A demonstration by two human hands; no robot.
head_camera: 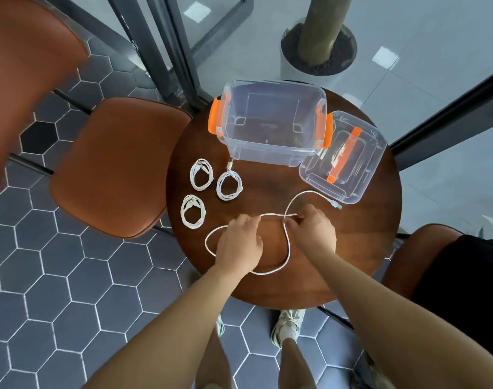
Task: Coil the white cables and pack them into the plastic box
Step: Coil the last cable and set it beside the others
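A loose white cable lies in wide loops on the round wooden table. My left hand pinches it at the left, and my right hand pinches it where the strands cross; its plug end lies near the lid. Three coiled white cables lie on the table's left side. The clear plastic box with orange clips stands open and empty at the table's far side.
The box's clear lid with an orange handle lies to the right of the box. A brown chair stands left of the table, another at the right. A planter stands behind glass. My shoes show under the table.
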